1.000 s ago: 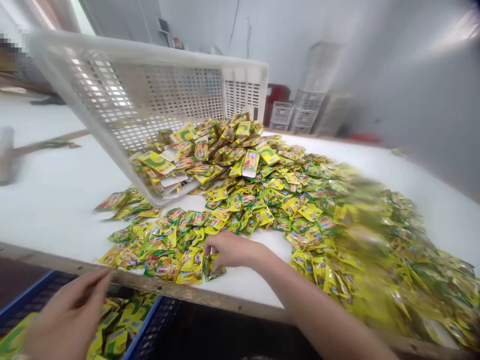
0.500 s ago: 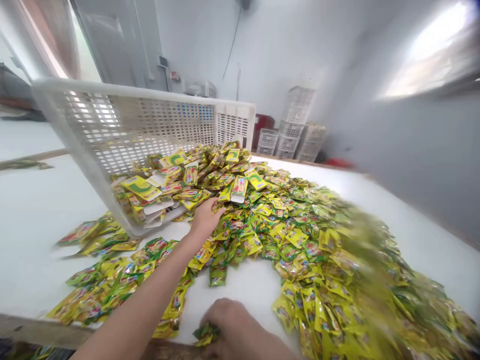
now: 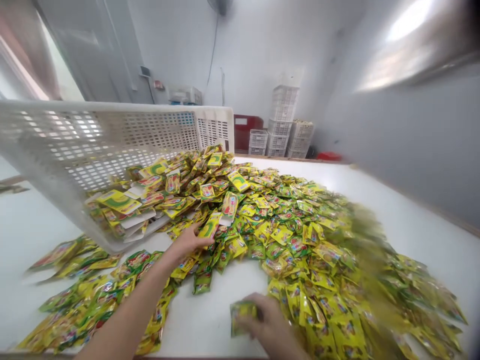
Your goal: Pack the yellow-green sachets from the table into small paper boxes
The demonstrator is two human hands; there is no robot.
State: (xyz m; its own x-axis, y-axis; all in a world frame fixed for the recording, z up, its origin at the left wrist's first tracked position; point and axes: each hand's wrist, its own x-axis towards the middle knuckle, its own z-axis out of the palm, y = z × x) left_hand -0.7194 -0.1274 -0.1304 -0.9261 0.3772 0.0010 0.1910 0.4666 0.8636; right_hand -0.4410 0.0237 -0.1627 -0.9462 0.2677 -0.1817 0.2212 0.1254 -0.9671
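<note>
While the right hand (image 3: 269, 321) holds a yellow-green foil sachet (image 3: 239, 310) at the near part of the white bench (image 3: 204, 322), the left hand (image 3: 186, 245) reaches out before the mouth of a tipped, perforated white plastic crate (image 3: 150, 106) and takes a yellow printed carton (image 3: 210, 225). The left grip is closed on that carton, with the thumb at its near end; the right grip is clamped on the sachet, though blur hides whether a second one lies beneath. The held carton is at the front of the spilled cartons (image 3: 172, 182), just beside a carton with a white end (image 3: 229, 206) and above loose sachets (image 3: 281, 235).

The step in hand looks like picking up a carton with one hand while the other has a sachet ready. The next move seems to call for drawing the carton clear of its neighbours without crushing it or dragging sachets along.
</note>
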